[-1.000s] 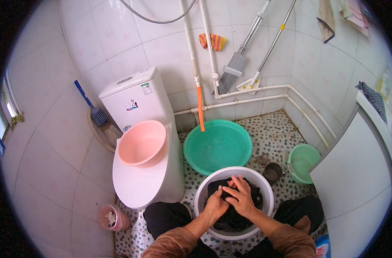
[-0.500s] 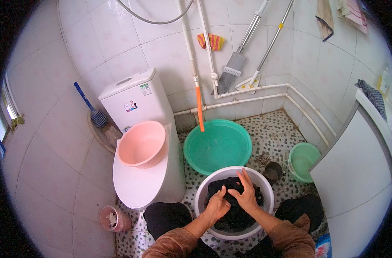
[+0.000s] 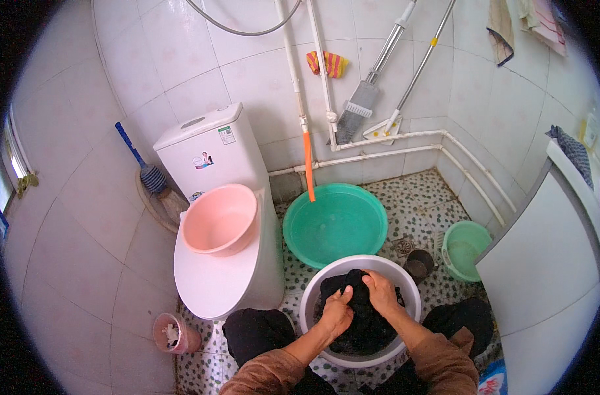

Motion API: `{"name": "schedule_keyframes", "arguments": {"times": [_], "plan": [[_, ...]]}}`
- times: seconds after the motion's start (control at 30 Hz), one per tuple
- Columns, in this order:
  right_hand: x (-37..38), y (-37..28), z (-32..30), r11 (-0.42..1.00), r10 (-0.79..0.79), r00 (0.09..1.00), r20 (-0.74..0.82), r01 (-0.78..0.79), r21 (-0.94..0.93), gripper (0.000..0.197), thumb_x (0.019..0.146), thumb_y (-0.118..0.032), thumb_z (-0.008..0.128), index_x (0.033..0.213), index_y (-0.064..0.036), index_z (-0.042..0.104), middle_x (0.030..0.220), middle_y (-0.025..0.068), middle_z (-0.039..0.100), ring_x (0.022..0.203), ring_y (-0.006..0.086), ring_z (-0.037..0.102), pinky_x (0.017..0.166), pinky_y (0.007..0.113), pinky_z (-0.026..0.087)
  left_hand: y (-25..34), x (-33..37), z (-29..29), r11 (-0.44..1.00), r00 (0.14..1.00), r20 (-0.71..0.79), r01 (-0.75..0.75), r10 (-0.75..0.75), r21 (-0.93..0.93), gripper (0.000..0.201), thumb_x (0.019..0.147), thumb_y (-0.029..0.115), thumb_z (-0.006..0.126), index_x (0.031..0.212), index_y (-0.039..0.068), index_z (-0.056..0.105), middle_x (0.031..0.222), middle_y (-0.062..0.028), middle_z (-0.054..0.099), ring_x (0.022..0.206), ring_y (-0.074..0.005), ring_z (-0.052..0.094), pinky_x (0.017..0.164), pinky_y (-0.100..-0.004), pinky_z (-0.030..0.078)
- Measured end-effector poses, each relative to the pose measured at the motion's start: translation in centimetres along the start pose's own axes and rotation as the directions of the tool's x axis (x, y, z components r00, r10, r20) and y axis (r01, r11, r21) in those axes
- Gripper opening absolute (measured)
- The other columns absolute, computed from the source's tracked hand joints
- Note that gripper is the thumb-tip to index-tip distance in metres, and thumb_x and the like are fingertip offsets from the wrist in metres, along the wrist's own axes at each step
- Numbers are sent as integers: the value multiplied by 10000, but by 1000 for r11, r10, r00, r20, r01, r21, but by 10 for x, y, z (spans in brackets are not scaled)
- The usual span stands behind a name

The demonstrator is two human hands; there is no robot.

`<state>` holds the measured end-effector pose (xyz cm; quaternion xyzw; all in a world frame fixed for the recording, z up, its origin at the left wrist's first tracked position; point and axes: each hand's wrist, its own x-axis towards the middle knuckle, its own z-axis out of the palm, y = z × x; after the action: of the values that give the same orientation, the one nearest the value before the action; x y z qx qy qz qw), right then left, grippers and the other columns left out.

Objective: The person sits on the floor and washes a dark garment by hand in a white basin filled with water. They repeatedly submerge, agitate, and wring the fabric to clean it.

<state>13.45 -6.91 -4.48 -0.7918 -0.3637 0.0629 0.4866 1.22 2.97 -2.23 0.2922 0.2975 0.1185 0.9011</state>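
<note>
A pale grey-white basin point(image 3: 413, 322) stands on the floor between my knees. Inside it lies a bunched black cloth point(image 3: 361, 326), which looks wet. My left hand point(image 3: 337, 312) grips the cloth on its left side, thumb up on top. On the other side my right hand point(image 3: 382, 294) has its fingers closed round a raised fold. Between the two hands the cloth is lifted into a peak near the basin's far side. Most fingertips are hidden in the black folds.
A green basin point(image 3: 335, 227) of water sits beyond, under an orange hose point(image 3: 308, 168). The pink basin point(image 3: 221, 220) rests on the toilet lid point(image 3: 211, 283). To the right are a dark cup point(image 3: 419, 265), a light green tub point(image 3: 463, 250) and a white cabinet point(image 3: 543, 263).
My right hand, raised with spread fingers before, has come down and closed on the cloth. The cloth between my hands now stands higher.
</note>
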Motion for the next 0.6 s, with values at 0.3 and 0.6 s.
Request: {"name": "schedule_keyframes", "arguments": {"times": [0.3, 0.6], "plan": [[2, -18, -6, 997, -75, 994, -85, 74, -17, 308, 1025, -241, 499, 1102, -10, 687, 997, 241, 702, 964, 434, 667, 834, 491, 519, 3, -4, 2, 973, 988, 81, -144, 131, 182, 266, 1045, 199, 548, 1236, 30, 623, 1142, -51, 679, 993, -189, 627, 883, -358, 504], [3, -15, -23, 988, -46, 994, -97, 59, 143, 312, 1000, -252, 529, 1067, -4, 707, 1081, 204, 711, 1043, 356, 672, 917, 432, 514, 5, 8, -14, 965, 962, 109, -258, 252, 51, 273, 1041, 184, 553, 1215, -18, 614, 1158, -87, 672, 1037, -210, 620, 967, -350, 481]]}}
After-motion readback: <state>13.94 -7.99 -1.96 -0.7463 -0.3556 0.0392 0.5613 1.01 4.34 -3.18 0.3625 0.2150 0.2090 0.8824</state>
